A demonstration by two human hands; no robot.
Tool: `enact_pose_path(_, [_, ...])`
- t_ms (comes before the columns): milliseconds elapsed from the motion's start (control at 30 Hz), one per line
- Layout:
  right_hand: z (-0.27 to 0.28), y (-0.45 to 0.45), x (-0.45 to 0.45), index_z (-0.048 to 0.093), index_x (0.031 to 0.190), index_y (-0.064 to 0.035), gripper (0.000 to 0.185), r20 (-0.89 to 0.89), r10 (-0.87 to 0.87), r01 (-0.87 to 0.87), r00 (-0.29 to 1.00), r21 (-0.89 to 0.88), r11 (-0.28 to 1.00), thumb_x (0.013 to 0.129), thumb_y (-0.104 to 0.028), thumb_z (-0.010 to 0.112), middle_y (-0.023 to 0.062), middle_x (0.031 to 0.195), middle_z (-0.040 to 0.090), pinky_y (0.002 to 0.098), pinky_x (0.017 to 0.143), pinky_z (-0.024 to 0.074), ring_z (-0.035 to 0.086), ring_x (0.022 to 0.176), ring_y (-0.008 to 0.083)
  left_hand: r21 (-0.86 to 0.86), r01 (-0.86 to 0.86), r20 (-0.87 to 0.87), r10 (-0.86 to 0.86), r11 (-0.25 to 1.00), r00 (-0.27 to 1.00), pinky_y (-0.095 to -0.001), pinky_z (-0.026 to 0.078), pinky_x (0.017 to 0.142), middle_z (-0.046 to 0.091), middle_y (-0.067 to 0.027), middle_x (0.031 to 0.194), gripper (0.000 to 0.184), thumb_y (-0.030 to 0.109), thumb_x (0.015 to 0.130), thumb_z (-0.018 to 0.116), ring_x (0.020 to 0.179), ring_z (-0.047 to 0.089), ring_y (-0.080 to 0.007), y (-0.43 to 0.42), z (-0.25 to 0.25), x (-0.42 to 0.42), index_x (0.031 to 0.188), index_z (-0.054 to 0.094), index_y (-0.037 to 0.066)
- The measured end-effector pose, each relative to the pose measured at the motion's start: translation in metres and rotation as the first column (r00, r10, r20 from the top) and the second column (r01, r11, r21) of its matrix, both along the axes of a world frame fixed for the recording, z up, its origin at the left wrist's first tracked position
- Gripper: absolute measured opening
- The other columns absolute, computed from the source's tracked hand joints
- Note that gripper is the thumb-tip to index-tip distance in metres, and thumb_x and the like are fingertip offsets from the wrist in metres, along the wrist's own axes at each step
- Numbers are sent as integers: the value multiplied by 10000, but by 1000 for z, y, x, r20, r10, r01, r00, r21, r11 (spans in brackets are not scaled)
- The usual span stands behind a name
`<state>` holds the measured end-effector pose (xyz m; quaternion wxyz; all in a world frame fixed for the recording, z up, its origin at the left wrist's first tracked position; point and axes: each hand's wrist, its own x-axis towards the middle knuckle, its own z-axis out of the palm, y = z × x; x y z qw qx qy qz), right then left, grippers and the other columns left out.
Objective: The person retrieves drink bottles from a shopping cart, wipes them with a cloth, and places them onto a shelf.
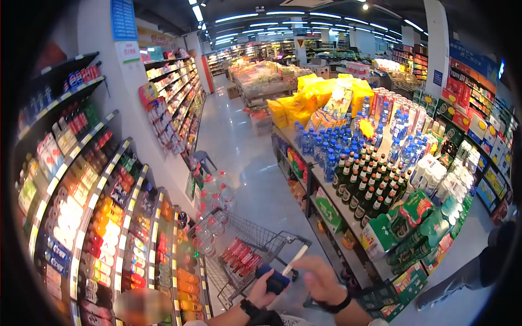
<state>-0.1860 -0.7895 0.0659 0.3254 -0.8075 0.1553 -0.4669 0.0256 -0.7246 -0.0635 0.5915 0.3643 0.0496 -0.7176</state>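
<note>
My left hand (262,292), with a black band at the wrist, is closed around a small dark blue object (273,279) whose kind I cannot make out. To its right my right hand (325,283), a dark band on its wrist, is raised and smeared by motion. Its fingers are near the pale handle (296,258) of a wire shopping cart (220,269). Whether they hold anything is unclear. Inside the cart lies a pack of red cans or bottles (240,256).
Drink shelves (81,228) run along the left. Large clear bottles (217,191) stand on the floor beyond the cart. On the right, a display table (348,214) carries dark glass bottles (367,185), blue-capped bottles and green packs. A person's leg (454,282) shows at lower right.
</note>
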Motion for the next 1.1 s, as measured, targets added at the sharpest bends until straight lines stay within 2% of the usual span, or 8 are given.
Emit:
enact_pose_path(100, [94, 13, -4, 540, 1311, -31, 407, 178, -43, 128, 983, -503, 855, 1042, -314, 424, 184, 1160, 660, 486, 931, 489, 639, 1062, 363, -72, -21, -45, 18, 997, 999, -607, 514, 961, 620, -164, 1105, 278, 224, 976, 618, 1086, 616, -358, 22, -2, 19, 1132, 530, 12])
enact_pose_path(167, [123, 49, 4, 526, 1290, -38, 393, 409, 32, 235, 912, -586, 776, 1038, -325, 431, 168, 1131, 659, 508, 900, 493, 640, 1025, 371, -48, -23, -115, 17, 999, 993, -613, 504, 975, 615, -163, 1114, 308, 229, 965, 632, 1096, 610, -361, 36, 3, 45, 1152, 518, 12])
enact_pose_path(300, [170, 104, 49, 534, 1230, -39, 358, 441, 330, 94, 834, -705, 703, 1017, -316, 456, 167, 1098, 657, 502, 871, 494, 640, 1001, 367, -42, -111, 43, 113, 993, 993, -597, 467, 1030, 622, -173, 1166, 361, 239, 957, 611, 1130, 606, -371, 73, 33, 91, 1204, 518, -7])
enact_pose_path(500, [199, 161, 133, 546, 1140, -40, 309, 297, 573, -203, 764, -732, 650, 985, -302, 492, 166, 1047, 653, 492, 827, 494, 639, 966, 361, -95, -305, -15, 305, 948, 952, -614, 475, 1019, 603, -177, 1183, 392, 242, 951, 603, 1147, 586, -381, 174, 31, 168, 1210, 512, -37])
enact_pose_path(667, [204, 215, 188, 556, 1065, -41, 273, 165, 711, -427, 683, -700, 573, 958, -290, 522, 165, 1005, 651, 483, 791, 494, 639, 937, 356, -72, -508, -54, 506, 858, 861, -594, 483, 980, 637, -144, 1145, 363, 283, 941, 630, 1105, 611, -361, 261, 1, 219, 1187, 554, 28])
enact_pose_path(833, [210, 251, 232, 566, 990, -43, 243, 21, 743, -568, 669, -631, 528, 931, -278, 552, 164, 963, 648, 475, 755, 495, 639, 908, 351, -124, -494, 18, 500, 861, 866, -575, 481, 991, 647, -109, 1135, 321, 296, 931, 658, 1096, 620, -333, 321, -42, 266, 1153, 576, 79])
enact_pose_path(933, [210, 266, 249, 572, 945, -43, 230, -54, 759, -640, 648, -579, 505, 915, -271, 571, 164, 938, 646, 470, 733, 495, 639, 890, 348, -26, -640, 2, 640, 768, 768, -568, 496, 984, 644, -108, 1151, 334, 298, 920, 674, 1093, 615, -329, 324, -28, 259, 1155, 579, 81])
enact_pose_path(1100, [212, 284, 278, 582, 871, -44, 216, -241, 776, -778, 583, -441, 447, 888, -259, 601, 163, 895, 644, 461, 696, 495, 639, 861, 343, -51, -546, -2, 546, 836, 838, -556, 494, 984, 645, -101, 1176, 348, 295, 933, 655, 1075, 622, -324, 336, -28, 263, 1183, 586, 64])
